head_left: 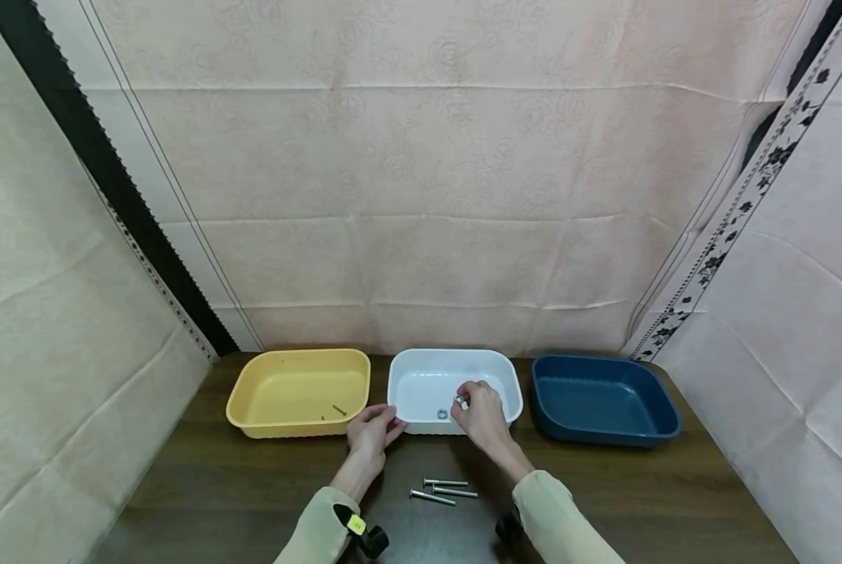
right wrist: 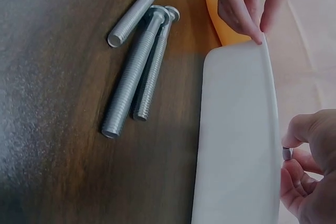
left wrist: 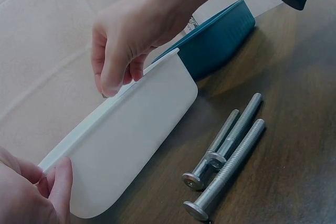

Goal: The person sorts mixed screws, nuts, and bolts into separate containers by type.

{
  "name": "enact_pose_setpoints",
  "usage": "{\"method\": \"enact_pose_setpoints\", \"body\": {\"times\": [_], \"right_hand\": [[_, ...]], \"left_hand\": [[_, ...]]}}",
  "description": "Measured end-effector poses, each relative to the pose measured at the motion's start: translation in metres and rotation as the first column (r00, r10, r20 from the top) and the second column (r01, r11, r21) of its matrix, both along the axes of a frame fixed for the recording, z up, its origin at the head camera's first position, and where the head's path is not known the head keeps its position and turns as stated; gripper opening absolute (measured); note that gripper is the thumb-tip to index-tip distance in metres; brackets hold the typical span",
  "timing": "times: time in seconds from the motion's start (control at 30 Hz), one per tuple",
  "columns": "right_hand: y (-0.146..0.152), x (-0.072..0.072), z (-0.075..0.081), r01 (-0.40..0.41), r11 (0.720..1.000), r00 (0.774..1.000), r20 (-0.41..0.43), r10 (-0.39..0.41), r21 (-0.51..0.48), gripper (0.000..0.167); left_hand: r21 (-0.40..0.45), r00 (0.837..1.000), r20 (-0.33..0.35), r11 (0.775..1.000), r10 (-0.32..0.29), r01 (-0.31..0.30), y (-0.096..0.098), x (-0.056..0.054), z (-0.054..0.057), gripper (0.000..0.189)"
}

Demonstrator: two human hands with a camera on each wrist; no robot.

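My left hand point(head_left: 371, 432) pinches the rim of the white tray point(left wrist: 131, 135) at its near left corner, thumb outside the wall. Over the right part of that tray, my right hand point(head_left: 486, 417) holds a small metal nut point(right wrist: 287, 153) between thumb and fingertips, just above the rim. A second nut point(head_left: 442, 413) lies on the tray floor, left of the right hand. Three silver bolts point(right wrist: 134, 72) with flat round heads lie close together on the table in front of the white tray.
Left of the white tray stands a yellow tray point(head_left: 297, 430) holding a few small screws point(head_left: 339, 410). To the right is a dark blue tray point(head_left: 604, 435). All stand on a dark wooden table point(head_left: 202, 486), with pale cloth point(head_left: 406, 172) hanging behind and at both sides.
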State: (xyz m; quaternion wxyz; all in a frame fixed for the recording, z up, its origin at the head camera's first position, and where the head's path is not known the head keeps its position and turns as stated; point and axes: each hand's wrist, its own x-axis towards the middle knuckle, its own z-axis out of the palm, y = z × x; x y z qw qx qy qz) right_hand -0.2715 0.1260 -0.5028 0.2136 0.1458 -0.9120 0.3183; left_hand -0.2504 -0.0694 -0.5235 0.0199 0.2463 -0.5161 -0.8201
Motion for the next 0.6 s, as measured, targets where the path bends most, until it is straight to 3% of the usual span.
{"method": "enact_pose_setpoints", "body": {"times": [0.6], "right_hand": [[-0.0039, -0.0091, -0.0057, 0.027, 0.999, 0.998, 0.059, -0.028, 0.019, 0.011]], "left_hand": [[0.011, 1.0, -0.005, 1.0, -0.008, 0.008, -0.0005, 0.0003, -0.0003, 0.032]]}}
